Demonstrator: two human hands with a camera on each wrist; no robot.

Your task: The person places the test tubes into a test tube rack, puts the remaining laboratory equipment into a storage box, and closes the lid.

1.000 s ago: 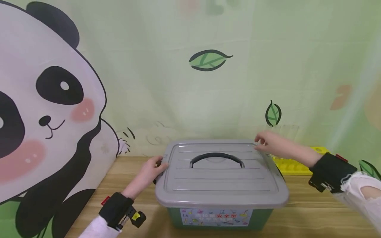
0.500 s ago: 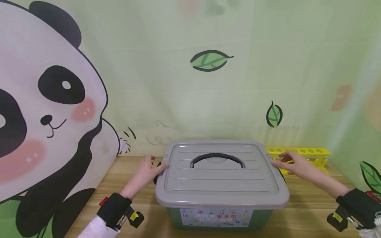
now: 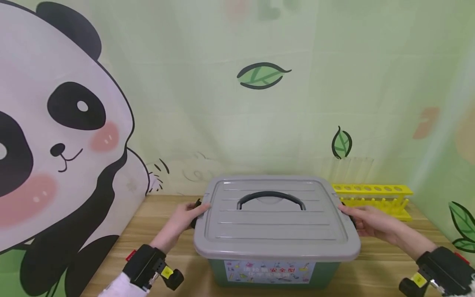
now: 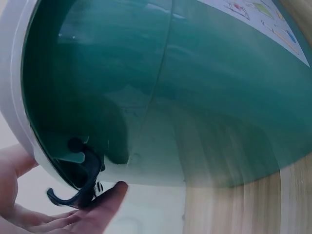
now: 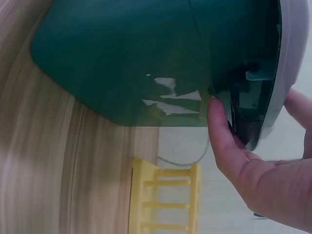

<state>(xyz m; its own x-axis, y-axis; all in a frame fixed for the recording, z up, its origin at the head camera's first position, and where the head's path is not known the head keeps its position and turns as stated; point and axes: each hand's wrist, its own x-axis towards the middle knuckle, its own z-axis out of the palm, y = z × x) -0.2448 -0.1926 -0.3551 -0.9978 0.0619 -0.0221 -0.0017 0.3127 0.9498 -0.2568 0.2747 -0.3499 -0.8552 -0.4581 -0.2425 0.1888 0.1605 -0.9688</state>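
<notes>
A green plastic storage box (image 3: 216, 272) with a grey lid (image 3: 278, 229) stands upright on the wooden table, its black carrying handle (image 3: 271, 194) raised in an arch. My left hand (image 3: 181, 218) has its thumb on the lid's left rim and its fingers around the black left latch (image 4: 89, 187), which sticks outward from the box. Across the box, my right hand (image 3: 376, 222) rests its thumb on the right rim, with fingers against the black right latch (image 5: 249, 139). That latch lies close to the lid edge. What the box holds is hidden.
Behind the box on the right stands a yellow test-tube rack (image 3: 375, 189) with several clear tubes (image 3: 350, 170) in it. A panda-printed cloth (image 3: 259, 132) hangs along the back. Wooden tabletop (image 3: 393, 255) shows on both sides of the box.
My right hand has come from the lid's far right corner toward me and down onto the right latch. The left hand has closed in around the left latch. The box has stayed put.
</notes>
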